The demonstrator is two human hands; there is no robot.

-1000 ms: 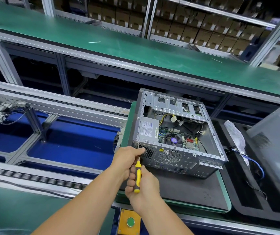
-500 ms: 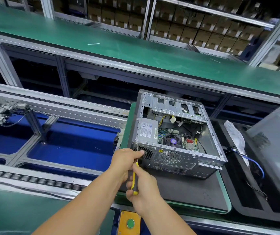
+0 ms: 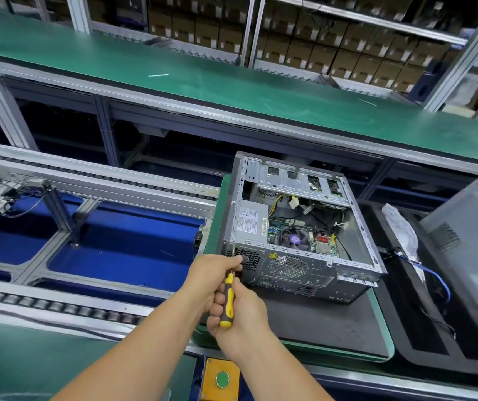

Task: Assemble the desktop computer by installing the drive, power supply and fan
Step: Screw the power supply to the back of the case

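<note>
Here, the right hand (image 3: 239, 309) is wrapped around the yellow and black handle of a screwdriver (image 3: 228, 301), fingers curled tight on it. The left hand (image 3: 214, 272) pinches the thin metal shaft just above, its fingertips touching the rear panel of the computer case (image 3: 298, 227). The case lies on its side, open upward, on a dark mat (image 3: 318, 322) with a green edge. Inside, a grey power supply (image 3: 250, 219) sits at the near left corner, beside a small fan (image 3: 294, 239) on the circuit board.
</note>
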